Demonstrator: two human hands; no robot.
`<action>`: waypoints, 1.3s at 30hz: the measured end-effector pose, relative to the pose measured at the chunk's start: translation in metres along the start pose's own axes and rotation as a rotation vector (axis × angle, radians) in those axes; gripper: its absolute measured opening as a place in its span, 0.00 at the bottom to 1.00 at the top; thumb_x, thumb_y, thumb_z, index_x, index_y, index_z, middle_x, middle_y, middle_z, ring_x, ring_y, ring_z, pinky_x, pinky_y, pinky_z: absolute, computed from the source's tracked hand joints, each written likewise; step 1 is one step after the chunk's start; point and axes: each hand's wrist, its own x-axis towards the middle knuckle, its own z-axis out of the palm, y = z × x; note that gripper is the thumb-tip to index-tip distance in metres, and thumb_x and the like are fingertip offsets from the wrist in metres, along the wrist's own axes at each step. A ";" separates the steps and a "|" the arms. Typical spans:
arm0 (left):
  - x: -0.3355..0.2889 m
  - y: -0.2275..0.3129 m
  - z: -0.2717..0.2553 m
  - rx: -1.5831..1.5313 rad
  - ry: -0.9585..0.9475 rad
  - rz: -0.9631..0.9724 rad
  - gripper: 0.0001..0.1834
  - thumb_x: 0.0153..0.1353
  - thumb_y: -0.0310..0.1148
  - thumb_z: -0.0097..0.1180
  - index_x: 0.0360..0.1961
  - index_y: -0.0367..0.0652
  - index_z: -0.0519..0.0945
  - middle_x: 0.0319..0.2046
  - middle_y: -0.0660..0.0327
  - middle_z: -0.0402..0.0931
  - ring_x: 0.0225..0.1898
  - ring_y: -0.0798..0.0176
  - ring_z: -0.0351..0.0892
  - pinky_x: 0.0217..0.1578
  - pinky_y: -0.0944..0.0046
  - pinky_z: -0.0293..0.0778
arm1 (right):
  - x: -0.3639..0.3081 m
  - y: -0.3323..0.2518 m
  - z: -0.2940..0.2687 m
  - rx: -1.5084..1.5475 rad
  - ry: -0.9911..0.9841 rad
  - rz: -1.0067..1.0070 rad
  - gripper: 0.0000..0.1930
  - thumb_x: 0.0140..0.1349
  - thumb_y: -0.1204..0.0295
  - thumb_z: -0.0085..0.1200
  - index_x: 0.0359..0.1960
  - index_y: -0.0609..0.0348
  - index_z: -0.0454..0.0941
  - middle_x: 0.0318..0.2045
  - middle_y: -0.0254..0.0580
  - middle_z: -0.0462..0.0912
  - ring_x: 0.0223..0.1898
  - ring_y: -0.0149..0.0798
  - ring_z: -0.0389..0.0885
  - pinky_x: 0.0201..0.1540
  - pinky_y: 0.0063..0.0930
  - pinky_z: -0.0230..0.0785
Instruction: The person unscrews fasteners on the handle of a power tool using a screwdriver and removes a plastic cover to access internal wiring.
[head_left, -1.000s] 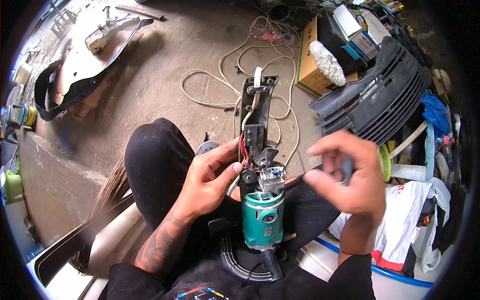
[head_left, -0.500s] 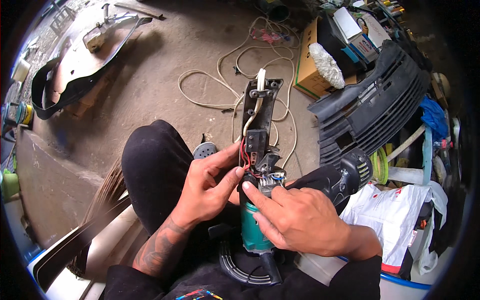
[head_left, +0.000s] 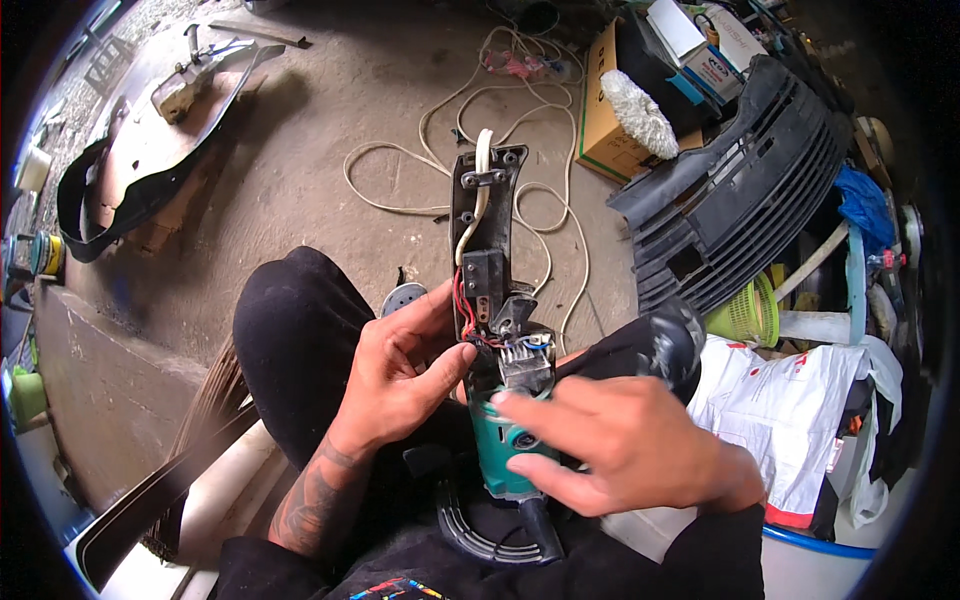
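A corded power tool with a teal motor housing (head_left: 497, 455) stands between my legs, its black handle shell (head_left: 465, 215) opened. Inside lie a white cord (head_left: 480, 195), a black switch block (head_left: 485, 275) and red wires (head_left: 461, 305). My left hand (head_left: 400, 365) is closed on the handle's left side, thumb tip beside the red wires; its other fingertips are hidden behind. Over the teal housing, my right hand (head_left: 620, 440) has index finger and thumb spread, slightly blurred, with nothing visible between them. A curved black side handle (head_left: 480, 535) lies at the tool's lower end.
A blurred black part (head_left: 672, 345) rests by my right knee. To the right are a slatted black car grille (head_left: 740, 200), a cardboard box (head_left: 598, 135) with a fluffy white pad (head_left: 638, 115), and a white bag (head_left: 750, 425). Looped cord (head_left: 395, 208) crosses the floor.
My right index finger has moved down off the wiring onto the teal housing's edge. The tool's upper end has shifted left. The black part by my right knee has moved left.
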 end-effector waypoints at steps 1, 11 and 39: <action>-0.001 -0.001 0.000 0.005 0.008 -0.005 0.31 0.64 0.16 0.52 0.70 0.30 0.64 0.57 0.52 0.77 0.56 0.65 0.76 0.58 0.63 0.73 | -0.003 0.003 -0.004 0.069 0.106 0.065 0.23 0.56 0.63 0.66 0.51 0.61 0.80 0.27 0.43 0.78 0.24 0.42 0.81 0.28 0.32 0.75; -0.004 -0.013 0.011 0.065 0.033 0.034 0.35 0.63 0.18 0.54 0.71 0.28 0.59 0.62 0.47 0.73 0.63 0.60 0.72 0.64 0.61 0.66 | 0.011 0.081 0.003 0.511 0.021 0.306 0.26 0.56 0.56 0.69 0.48 0.65 0.82 0.37 0.48 0.85 0.39 0.38 0.84 0.44 0.31 0.74; -0.008 -0.047 0.026 0.187 0.236 0.439 0.21 0.54 0.16 0.64 0.49 0.37 0.75 0.41 0.51 0.81 0.39 0.54 0.85 0.35 0.62 0.80 | 0.028 0.073 0.014 0.509 -0.031 0.306 0.28 0.45 0.63 0.76 0.47 0.63 0.83 0.34 0.47 0.88 0.35 0.35 0.88 0.40 0.28 0.76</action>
